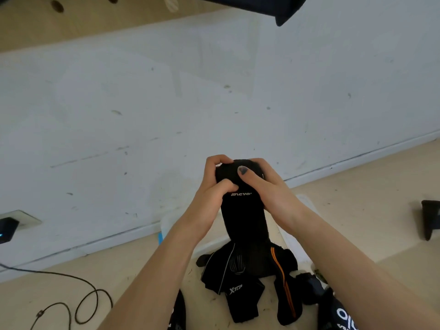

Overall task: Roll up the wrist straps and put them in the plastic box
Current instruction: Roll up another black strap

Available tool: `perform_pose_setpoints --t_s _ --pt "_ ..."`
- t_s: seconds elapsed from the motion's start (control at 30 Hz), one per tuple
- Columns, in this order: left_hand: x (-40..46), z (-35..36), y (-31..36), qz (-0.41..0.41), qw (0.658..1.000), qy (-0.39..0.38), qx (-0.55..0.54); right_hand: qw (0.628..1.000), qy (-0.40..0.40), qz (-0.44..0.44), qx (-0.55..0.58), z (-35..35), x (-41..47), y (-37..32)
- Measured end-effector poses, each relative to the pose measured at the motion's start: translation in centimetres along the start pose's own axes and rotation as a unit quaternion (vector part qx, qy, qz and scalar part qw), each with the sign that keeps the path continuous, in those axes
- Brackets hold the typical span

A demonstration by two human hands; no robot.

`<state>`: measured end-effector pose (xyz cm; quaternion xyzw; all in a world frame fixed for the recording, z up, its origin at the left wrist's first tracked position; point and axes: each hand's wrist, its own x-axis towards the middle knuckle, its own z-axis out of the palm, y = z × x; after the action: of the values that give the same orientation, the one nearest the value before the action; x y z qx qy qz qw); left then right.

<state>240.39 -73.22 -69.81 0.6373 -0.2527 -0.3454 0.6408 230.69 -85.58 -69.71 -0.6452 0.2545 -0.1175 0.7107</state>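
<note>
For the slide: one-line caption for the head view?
Both hands, left and right, roll a black wrist strap above the plastic box and loose straps.

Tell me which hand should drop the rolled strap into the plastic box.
Probably the right hand: it grips the roll of the black strap from above, over the plastic box. The left hand only pinches the edge.

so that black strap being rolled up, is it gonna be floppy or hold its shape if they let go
Probably floppy: below the left hand and right hand, the black strap hangs limp toward the pile of straps on the floor. The rolled top likely unwinds if released, since both hands are gripping it to keep it tight. It looks soft and light, unlikely to break.
</note>
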Motion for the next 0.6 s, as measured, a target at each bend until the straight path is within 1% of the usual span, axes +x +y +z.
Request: perform_pose_setpoints --t_s 0.17,0.27,0.37,0.43,0.5,0.6 --pt "0.38 -0.21 -0.53 -0.023 1.0 0.002 0.015 0.999 -0.011 -0.041 -0.001 -0.33 -0.14 -0.24" --pt "0.45 -0.44 -0.59 -0.021 1.0 0.013 0.014 0.999 -0.028 -0.032 0.007 -0.49 0.07 -0.01" --pt "0.27 -0.61 -0.48 -0.007 0.999 0.019 0.027 0.999 -0.046 -0.001 0.007 -0.64 0.04 -0.32" --pt "0.08 -0.49 -0.17 0.01 0.999 0.023 0.04 0.999 -0.036 0.014 -0.006 -0.48 -0.01 -0.39" --pt "0.09 -0.34 -0.1 0.018 0.999 0.022 0.039 1.0 -0.009 0.001 -0.014 -0.23 0.0 -0.15" --pt "0.24 -0.08 -0.29 -0.002 1.0 0.016 0.023 0.999 0.009 -0.024 -0.019 -0.09 -0.01 0.03"
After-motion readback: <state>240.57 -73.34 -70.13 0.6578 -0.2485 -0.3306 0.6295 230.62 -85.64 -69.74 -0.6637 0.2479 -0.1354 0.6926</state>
